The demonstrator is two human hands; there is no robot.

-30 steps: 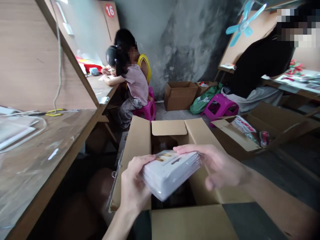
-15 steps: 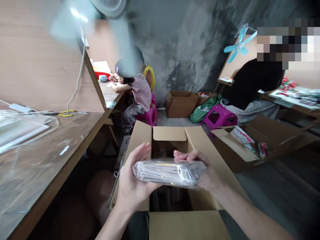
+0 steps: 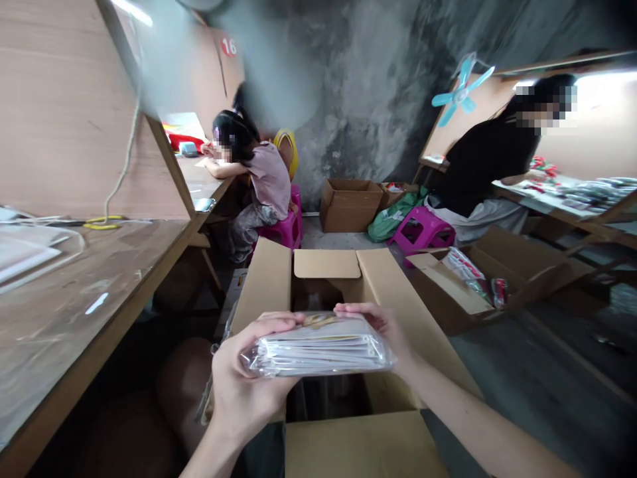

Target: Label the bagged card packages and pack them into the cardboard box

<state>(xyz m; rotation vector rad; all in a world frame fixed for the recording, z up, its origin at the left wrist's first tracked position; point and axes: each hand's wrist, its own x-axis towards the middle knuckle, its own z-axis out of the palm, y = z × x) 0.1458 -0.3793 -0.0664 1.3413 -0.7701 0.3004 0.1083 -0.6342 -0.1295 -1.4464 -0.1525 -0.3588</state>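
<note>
Shrink-wrapped stack (image 3: 318,348) between left hand (image 3: 249,378) and right hand (image 3: 373,325): print on top too small and glare-washed to read, sheet count impossible to tell. Open carton (image 3: 323,265): inside dark, partly hidden behind stack, contents unclear. Near flap (image 3: 358,445) cut off by bottom edge, as were left forearm (image 3: 202,458) and right forearm (image 3: 497,438). Pale fan blade (image 3: 209,60) blurred across upper left. Red-and-white packets (image 3: 462,265) in side carton (image 3: 448,305) partly hidden by flap. Items on right-hand bench (image 3: 592,192) too small to tell.

The stack (image 3: 318,350) I'm holding wears glossy clear plastic; the carton (image 3: 263,285) below is matt cardboard, and the desk (image 3: 64,318) is scuffed, shiny wood.
</note>
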